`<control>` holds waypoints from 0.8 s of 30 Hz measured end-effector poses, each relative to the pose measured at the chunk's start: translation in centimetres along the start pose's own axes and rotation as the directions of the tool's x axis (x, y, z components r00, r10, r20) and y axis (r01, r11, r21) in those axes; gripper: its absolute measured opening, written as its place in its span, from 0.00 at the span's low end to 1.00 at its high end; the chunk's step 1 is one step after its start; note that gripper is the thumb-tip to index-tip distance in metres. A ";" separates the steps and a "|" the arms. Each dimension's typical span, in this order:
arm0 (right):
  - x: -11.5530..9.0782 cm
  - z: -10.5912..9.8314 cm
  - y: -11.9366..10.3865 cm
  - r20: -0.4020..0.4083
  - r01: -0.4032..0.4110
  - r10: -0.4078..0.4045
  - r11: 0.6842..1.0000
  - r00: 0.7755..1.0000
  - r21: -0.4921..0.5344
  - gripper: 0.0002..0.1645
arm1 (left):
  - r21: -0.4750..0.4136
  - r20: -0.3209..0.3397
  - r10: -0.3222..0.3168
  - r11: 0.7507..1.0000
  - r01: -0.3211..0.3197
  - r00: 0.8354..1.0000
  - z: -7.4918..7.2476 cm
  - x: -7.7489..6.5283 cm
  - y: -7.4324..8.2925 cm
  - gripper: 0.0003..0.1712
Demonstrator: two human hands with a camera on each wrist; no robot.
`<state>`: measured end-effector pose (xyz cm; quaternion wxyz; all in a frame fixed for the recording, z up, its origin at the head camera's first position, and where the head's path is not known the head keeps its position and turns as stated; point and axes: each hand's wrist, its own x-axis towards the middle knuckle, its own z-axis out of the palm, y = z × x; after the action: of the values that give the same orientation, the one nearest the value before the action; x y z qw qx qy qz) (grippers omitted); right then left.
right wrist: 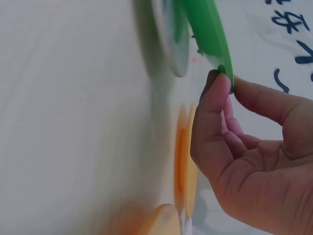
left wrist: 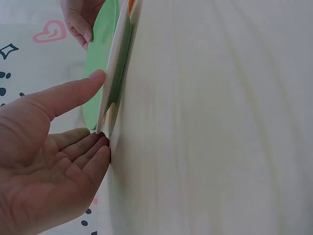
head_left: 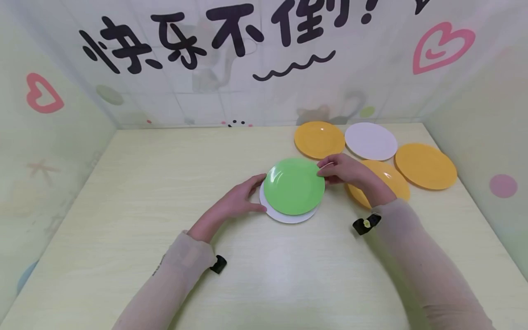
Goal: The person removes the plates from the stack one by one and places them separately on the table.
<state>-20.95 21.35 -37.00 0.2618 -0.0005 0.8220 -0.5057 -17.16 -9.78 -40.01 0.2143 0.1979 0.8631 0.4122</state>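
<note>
A round green plate point(head_left: 294, 186) lies over a white plate point(head_left: 288, 218), a little off-centre, so the white rim shows at the left and front. My right hand point(head_left: 339, 169) pinches the green plate's right edge between thumb and fingers; in the right wrist view that green plate point(right wrist: 210, 34) is tilted, apart from the white plate point(right wrist: 172, 49) on this side. At the left, my left hand point(head_left: 239, 198) touches the white rim with spread thumb and fingers. The left wrist view has the thumb point(left wrist: 73, 97) against the white plate point(left wrist: 108, 78) and the fingertips at its lower edge.
Toward the back right lie an orange plate point(head_left: 319, 140), a white plate point(head_left: 371, 141) and another orange plate point(head_left: 426, 166). One more orange plate point(head_left: 383, 181) lies partly under my right forearm. Printed walls border the pale wooden table point(head_left: 280, 275) behind and on both sides.
</note>
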 end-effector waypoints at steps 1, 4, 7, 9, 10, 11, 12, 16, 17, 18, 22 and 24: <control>0.1 -0.3 -0.1 -0.003 0.005 -0.005 0.999 1.000 0.034 0.22 | -0.004 -0.002 0.000 1.000 0.000 1.000 0.0 0.0 0.0 0.53; 0.3 -0.7 -0.4 -0.030 0.017 -0.013 0.990 0.999 0.138 0.21 | -0.017 -0.009 -0.004 1.000 0.004 1.000 -0.1 -0.1 0.1 0.51; 0.7 -0.7 -0.8 -0.070 0.023 -0.005 0.969 0.998 0.246 0.18 | -0.041 -0.015 -0.006 0.999 0.005 1.000 -0.1 0.0 0.1 0.50; 1.1 -0.5 -1.1 -0.096 0.022 0.008 0.950 0.995 0.310 0.16 | -0.056 -0.021 -0.010 0.998 0.008 1.000 -0.1 0.0 0.0 0.49; 1.3 -0.4 -1.3 -0.103 0.023 0.013 0.941 0.995 0.339 0.15 | -0.064 -0.023 -0.013 0.998 0.011 1.000 0.0 0.0 0.1 0.49; 1.6 -0.3 -1.4 -0.111 0.021 0.021 0.932 0.994 0.362 0.14 | -0.065 -0.028 -0.017 0.998 0.015 0.999 0.0 0.1 0.1 0.49; 1.9 -0.1 -1.6 -0.115 0.023 0.024 0.922 0.993 0.387 0.14 | -0.068 -0.033 -0.020 0.998 0.018 0.999 0.0 0.1 0.1 0.48; 2.9 0.4 -2.0 -0.131 0.029 0.036 0.887 0.991 0.462 0.17 | -0.053 -0.048 -0.021 0.998 0.018 0.999 0.1 0.1 0.2 0.45; 3.0 0.6 -2.0 -0.137 0.032 0.038 0.878 0.990 0.478 0.17 | -0.040 -0.055 -0.020 0.999 0.018 0.998 0.2 0.1 0.2 0.43; 3.2 0.7 -2.0 -0.136 0.038 0.034 0.868 0.990 0.494 0.17 | -0.023 -0.062 -0.016 1.000 0.014 0.998 0.2 0.1 0.2 0.42; 4.6 0.8 -1.3 -0.107 0.056 0.002 0.841 0.994 0.537 0.15 | 0.048 -0.092 0.001 0.999 0.004 0.996 0.4 0.2 0.3 0.34; 5.0 1.0 -1.4 -0.097 0.040 0.014 0.841 0.995 0.539 0.15 | 0.071 -0.099 -0.003 0.997 0.010 0.995 0.4 0.3 0.4 0.30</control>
<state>-25.23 18.50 -38.31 0.2079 0.0922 0.6581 -0.7178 -17.14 -9.10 -40.01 0.1655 0.1820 0.8874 0.3898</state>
